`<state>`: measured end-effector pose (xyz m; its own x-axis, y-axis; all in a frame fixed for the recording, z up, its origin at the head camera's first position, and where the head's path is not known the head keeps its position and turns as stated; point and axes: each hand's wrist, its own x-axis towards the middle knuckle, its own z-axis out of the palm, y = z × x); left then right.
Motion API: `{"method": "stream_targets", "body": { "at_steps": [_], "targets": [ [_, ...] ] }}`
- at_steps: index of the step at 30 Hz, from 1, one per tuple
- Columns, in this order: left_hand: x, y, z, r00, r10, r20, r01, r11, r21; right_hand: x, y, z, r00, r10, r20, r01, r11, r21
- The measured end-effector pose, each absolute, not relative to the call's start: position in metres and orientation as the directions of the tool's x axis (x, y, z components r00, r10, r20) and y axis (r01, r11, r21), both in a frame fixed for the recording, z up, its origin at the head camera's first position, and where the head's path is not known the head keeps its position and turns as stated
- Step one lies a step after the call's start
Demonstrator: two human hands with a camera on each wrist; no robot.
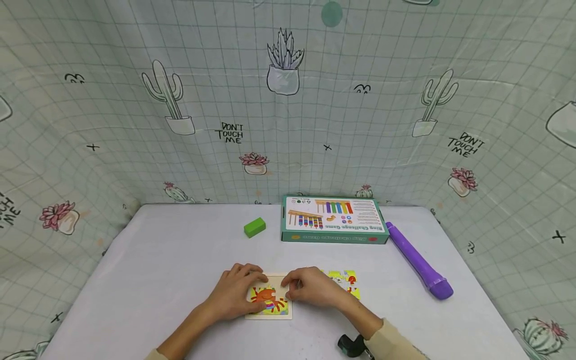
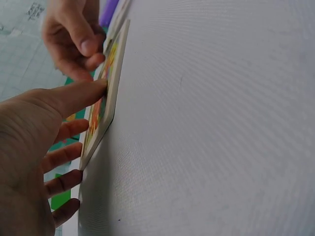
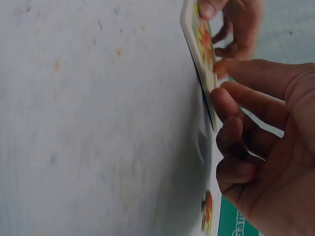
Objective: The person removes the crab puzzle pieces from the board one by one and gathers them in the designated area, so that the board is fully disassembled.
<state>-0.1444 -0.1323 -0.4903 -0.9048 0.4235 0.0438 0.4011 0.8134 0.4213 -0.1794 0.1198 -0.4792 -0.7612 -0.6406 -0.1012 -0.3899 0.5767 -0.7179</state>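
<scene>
A small framed picture puzzle with an orange figure lies on the table; its upper right part shows bare pale board. My left hand spans its left side, thumb pressing on the picture and fingertips at the far edge. In the left wrist view that thumb rests on the puzzle, the left hand's other fingers spread beside it. At the right side of the frame, my right hand has its thumb and bent index finger close to the board. In the right wrist view, the right hand's remaining fingers curl loosely; no piece shows between them.
Loose yellow puzzle pieces lie right of the right hand. Behind are a green block and a green game box. A purple microphone-shaped object stands off to the right; a black object is near the right forearm.
</scene>
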Motion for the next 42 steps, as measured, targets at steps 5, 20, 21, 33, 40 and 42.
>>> {"method": "stream_targets", "body": {
  "at_steps": [5,20,21,33,40,42],
  "targets": [
    [-0.145,-0.132,-0.491,-0.916,0.4,0.042,0.381,0.832,0.402,-0.176,0.105,-0.479,-0.747,-0.655,-0.111,-0.455,0.626,-0.634],
    [-0.145,-0.132,-0.493,-0.917,0.396,0.042,0.382,0.844,0.376,-0.173,0.092,-0.478,-0.741,-0.656,-0.146,-0.452,0.648,-0.614],
    [-0.145,-0.132,-0.492,-0.917,0.397,0.042,0.382,0.845,0.374,-0.173,0.092,-0.478,-0.741,-0.654,-0.149,-0.45,0.649,-0.613],
    [-0.146,-0.134,-0.493,-0.916,0.399,0.035,0.384,0.849,0.363,-0.175,0.089,-0.48,-0.736,-0.662,-0.143,-0.453,0.639,-0.622],
    [-0.146,-0.133,-0.492,-0.915,0.401,0.047,0.389,0.844,0.368,-0.175,0.089,-0.479,-0.746,-0.653,-0.131,-0.433,0.625,-0.649],
    [-0.146,-0.133,-0.492,-0.914,0.402,0.053,0.392,0.843,0.369,-0.176,0.089,-0.48,-0.751,-0.648,-0.13,-0.425,0.624,-0.656]
  ]
}}
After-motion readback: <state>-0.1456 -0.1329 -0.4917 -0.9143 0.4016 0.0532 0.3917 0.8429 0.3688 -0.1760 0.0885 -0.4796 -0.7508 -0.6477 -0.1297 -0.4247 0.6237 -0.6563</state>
